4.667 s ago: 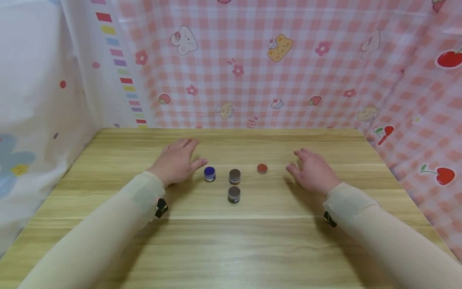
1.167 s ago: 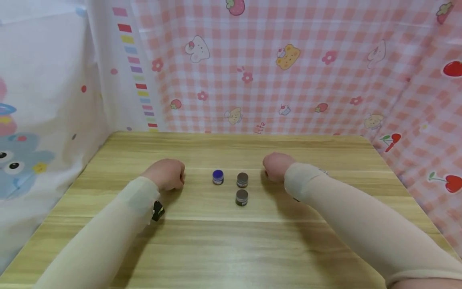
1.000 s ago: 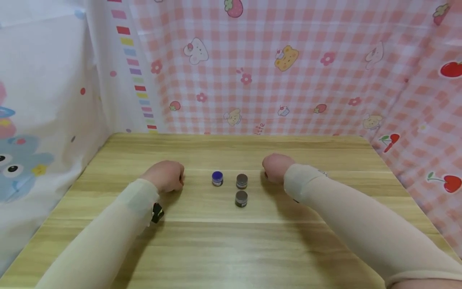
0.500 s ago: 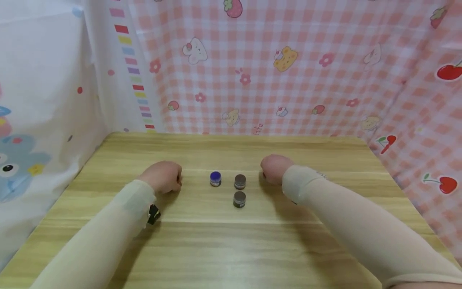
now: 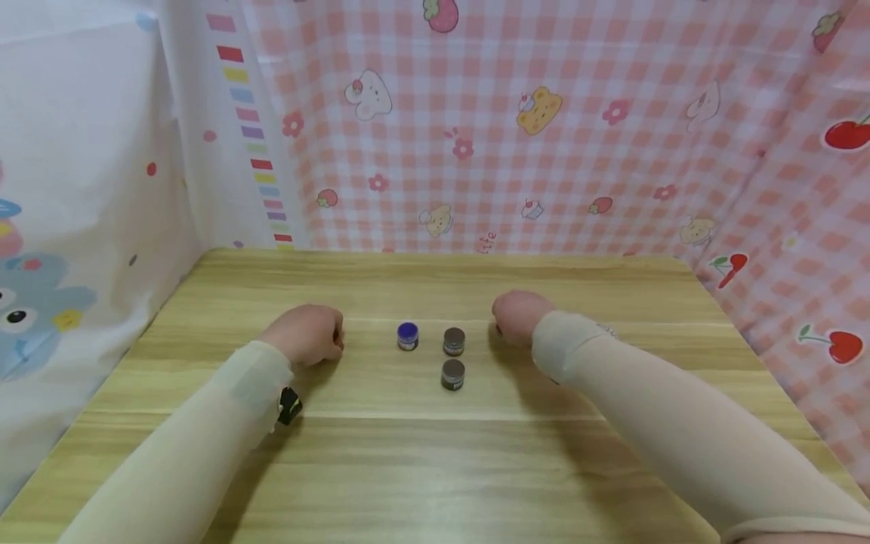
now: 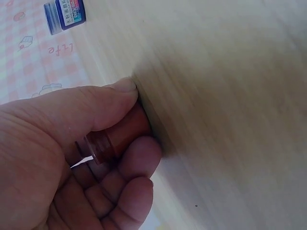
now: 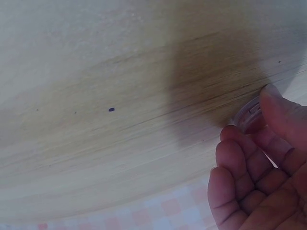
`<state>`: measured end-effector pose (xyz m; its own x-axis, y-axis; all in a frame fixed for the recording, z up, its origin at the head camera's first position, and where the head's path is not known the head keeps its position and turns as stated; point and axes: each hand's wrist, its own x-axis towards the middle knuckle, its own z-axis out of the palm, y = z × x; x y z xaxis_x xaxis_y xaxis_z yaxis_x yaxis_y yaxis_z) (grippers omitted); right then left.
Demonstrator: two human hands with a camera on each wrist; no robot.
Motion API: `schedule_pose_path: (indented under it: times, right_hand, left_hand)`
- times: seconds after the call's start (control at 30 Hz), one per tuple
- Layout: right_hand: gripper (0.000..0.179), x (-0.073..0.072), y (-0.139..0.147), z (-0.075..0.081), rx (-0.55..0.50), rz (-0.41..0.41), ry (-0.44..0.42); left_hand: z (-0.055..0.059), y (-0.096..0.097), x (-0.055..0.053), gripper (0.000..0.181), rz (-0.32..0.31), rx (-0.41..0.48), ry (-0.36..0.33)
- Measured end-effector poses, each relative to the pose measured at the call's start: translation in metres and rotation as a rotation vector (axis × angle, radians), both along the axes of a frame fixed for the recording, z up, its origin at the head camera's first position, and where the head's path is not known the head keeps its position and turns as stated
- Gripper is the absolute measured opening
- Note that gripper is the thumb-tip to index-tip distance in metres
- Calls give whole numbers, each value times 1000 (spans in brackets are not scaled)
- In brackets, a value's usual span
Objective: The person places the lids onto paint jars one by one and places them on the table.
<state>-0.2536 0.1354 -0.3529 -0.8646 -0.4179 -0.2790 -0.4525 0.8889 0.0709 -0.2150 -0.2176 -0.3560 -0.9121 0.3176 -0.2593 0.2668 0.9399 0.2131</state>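
My left hand (image 5: 304,334) pinches a small reddish-brown paint jar (image 6: 128,130) between thumb and curled fingers, low at the table on the left. The head view hides that jar behind the hand. On the right, my right hand (image 5: 522,316) holds a clear round lid (image 7: 249,114) by its edge between thumb and fingers, close to the tabletop. Between the hands stand a blue paint jar (image 5: 408,337), nearer the left hand, and two dark brown capped jars, one farther back (image 5: 454,342) and one in front (image 5: 452,375).
A wood-grain table (image 5: 408,468) carries everything. Behind it hangs a pink checked cloth (image 5: 408,151), with more patterned cloth along both sides. A tiny dark speck (image 7: 111,109) lies on the wood in the right wrist view.
Since the oldest frame, the right hand has moved inward and taken the reddish lid lying right of the jars. The left hand's fingers have curled. Both hands stay nearly still over the last second.
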Motion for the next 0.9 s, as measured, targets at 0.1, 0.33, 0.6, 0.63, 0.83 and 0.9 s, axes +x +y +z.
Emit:
schedule_pose_path:
  times: [0.1, 0.33, 0.6, 0.63, 0.83, 0.9]
  right_hand:
    - [13, 0, 1, 0, -7, -2, 0]
    - [13, 1, 2, 0, -25, 3, 4]
    - [14, 0, 3, -2, -32, -3, 24]
    - [14, 0, 3, -2, -32, -6, 22]
    - [14, -1, 4, -7, -29, -2, 9]
    - [13, -2, 7, -10, -31, -1, 8]
  left_hand:
    - [0, 0, 0, 13, -4, -2, 5]
    - [2, 2, 0, 13, 2, 2, -10]
    - [3, 0, -1, 14, 10, 26, -21]
    - [2, -1, -1, 14, 17, 33, -27]
    - [-5, -10, -3, 11, 64, 71, -35]
    - [-6, -12, -4, 11, 75, 97, -22]
